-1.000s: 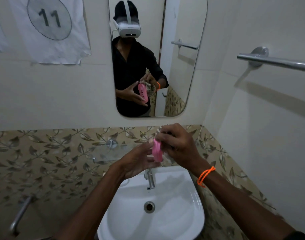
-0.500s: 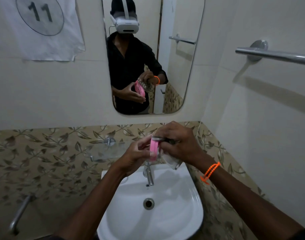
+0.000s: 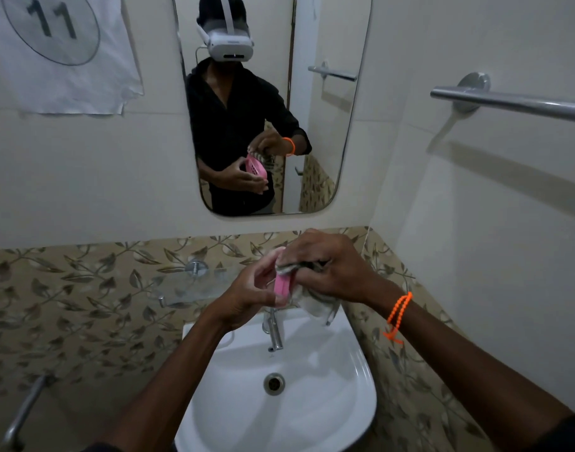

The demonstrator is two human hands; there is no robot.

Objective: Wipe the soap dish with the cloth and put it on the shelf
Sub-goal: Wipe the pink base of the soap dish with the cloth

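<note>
While the left hand (image 3: pixel 247 298) grips the pink soap dish (image 3: pixel 283 285) above the sink (image 3: pixel 351 402), the right hand (image 3: pixel 328 269) clenches the cloth (image 3: pixel 315 303), apparently against its rim.

orange beaded wristband (image 3: pixel 398 313), black sleeves (image 3: pixel 573 433)

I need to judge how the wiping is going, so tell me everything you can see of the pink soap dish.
The soap dish is pink and looks like plastic. It is held on edge above the sink, so only a narrow side shows directly. The left hand grips it from the left; the right hand presses a pale, dark-striped cloth against its top and right side. The mirror reflection shows a perforated face. Whether it is clean cannot be told.
</note>
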